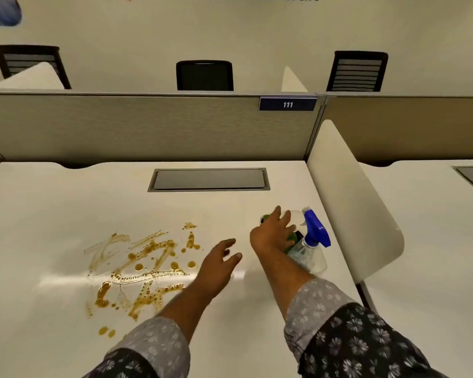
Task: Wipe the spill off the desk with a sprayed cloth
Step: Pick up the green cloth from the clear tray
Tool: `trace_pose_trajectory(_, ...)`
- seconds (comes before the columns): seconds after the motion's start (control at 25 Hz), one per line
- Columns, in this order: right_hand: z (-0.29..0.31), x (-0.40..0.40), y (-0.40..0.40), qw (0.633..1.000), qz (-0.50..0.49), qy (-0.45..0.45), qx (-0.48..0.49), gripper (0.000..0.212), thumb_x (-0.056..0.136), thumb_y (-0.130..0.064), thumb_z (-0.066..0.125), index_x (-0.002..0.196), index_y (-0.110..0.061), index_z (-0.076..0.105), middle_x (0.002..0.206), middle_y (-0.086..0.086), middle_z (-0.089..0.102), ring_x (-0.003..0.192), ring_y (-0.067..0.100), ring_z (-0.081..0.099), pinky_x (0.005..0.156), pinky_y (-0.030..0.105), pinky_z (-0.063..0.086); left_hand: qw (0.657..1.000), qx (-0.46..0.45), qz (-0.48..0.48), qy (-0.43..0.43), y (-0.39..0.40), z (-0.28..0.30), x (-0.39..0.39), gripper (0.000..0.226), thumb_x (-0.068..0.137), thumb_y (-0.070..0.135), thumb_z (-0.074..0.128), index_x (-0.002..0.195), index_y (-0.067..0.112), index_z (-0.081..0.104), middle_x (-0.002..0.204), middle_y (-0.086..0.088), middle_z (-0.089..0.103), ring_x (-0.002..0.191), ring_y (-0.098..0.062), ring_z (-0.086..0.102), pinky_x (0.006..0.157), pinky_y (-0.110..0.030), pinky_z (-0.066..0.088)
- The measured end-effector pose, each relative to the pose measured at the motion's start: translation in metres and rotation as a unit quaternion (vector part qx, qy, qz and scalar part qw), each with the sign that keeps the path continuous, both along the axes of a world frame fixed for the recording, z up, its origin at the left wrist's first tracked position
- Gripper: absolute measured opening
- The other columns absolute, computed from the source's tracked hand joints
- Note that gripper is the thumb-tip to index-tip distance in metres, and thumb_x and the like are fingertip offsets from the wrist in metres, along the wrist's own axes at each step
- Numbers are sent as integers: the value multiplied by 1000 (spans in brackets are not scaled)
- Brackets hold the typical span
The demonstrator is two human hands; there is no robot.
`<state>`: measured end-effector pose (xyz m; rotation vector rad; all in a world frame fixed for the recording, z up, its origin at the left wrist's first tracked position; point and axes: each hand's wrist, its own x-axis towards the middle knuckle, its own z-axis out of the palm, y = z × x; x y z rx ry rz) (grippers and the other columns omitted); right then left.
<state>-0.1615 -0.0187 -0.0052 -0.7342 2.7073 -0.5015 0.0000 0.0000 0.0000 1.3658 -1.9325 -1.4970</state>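
Floral sleeves frame the near edge of the desk (pixel 52 208), both forearms reaching out over the white top. Left hand (pixel 219 264) hovers just right of the spill (pixel 139 271), fingers loosely apart and holding nothing. Right hand (pixel 272 236) lies farther toward the right edge, fingers spread over a green cloth (pixel 291 240) that is mostly hidden beneath it; whether they grip it I cannot tell. Just beside the cloth, against the curved white side divider (pixel 347 200), stands a clear spray bottle (pixel 310 249) with a blue trigger head. Brown spill covers the left-centre of the desk in smeared streaks, beads and droplets, some close to the near edge. Bare surface lies open on every side of it, back to the grey cable hatch (pixel 209 179) near the far edge.
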Motion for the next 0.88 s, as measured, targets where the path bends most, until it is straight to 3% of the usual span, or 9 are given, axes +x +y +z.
trace_pose_trajectory(0.08,-5,-11,-1,996,-53,-75,-8,94,96,-21,72,167,-18,10,174,17,14,157,44,23,124,59,33,992,117,14,47,7,-3,-19,52,106,5,54,155,20,47,156,-7,58,135,-20,58,107,-34,48)
trace_pose_trajectory(0.2,-14,-13,0,996,-59,-52,-29,69,96,-17,69,156,-15,34,157,18,43,141,39,44,115,51,45,962,262,14,73,20,-6,-41,64,102,-19,41,160,8,36,155,-22,55,121,-28,61,86,-32,50)
trace_pose_trajectory(0.28,-14,-12,-1,995,-68,-42,-65,52,95,-17,71,143,-15,49,143,14,54,130,36,53,106,51,51,950,304,-4,77,23,-5,-51,55,109,-9,41,162,5,33,156,-24,53,124,-33,61,88,-32,52)
trace_pose_trajectory(0.4,-6,-9,-5,990,-98,-37,-95,58,93,-24,77,145,-17,52,141,12,59,127,34,58,103,54,53,952,296,-45,65,21,-4,-57,49,114,14,43,162,8,35,159,-16,53,143,-34,55,119,-43,47)
trace_pose_trajectory(0.6,23,0,-10,969,-89,22,-228,51,93,-17,78,141,-18,63,135,12,60,117,31,60,98,48,58,945,310,-72,76,16,-17,-54,50,116,31,34,163,17,34,167,-9,44,153,-33,45,127,-56,34)
trace_pose_trajectory(0.68,38,7,-9,949,-85,57,-298,44,93,-16,78,135,-16,69,130,12,63,113,31,63,96,50,61,949,293,-89,80,11,-17,-53,47,115,35,36,160,23,36,169,-10,40,151,-29,47,126,-49,39)
trace_pose_trajectory(0.76,54,14,-6,929,-61,88,-354,36,94,-13,75,130,-15,73,124,11,64,109,29,64,91,48,62,980,182,-32,79,-3,-8,-52,50,108,33,56,155,31,40,172,-6,35,146,-21,50,119,-34,46)
trace_pose_trajectory(0.88,79,24,-3,898,-15,89,-430,29,98,-5,67,124,-17,75,121,8,63,109,22,63,89,37,60,994,-45,42,88,-42,14,-44,114,78,45,92,166,42,19,167,23,24,151,-2,30,118,-29,34)
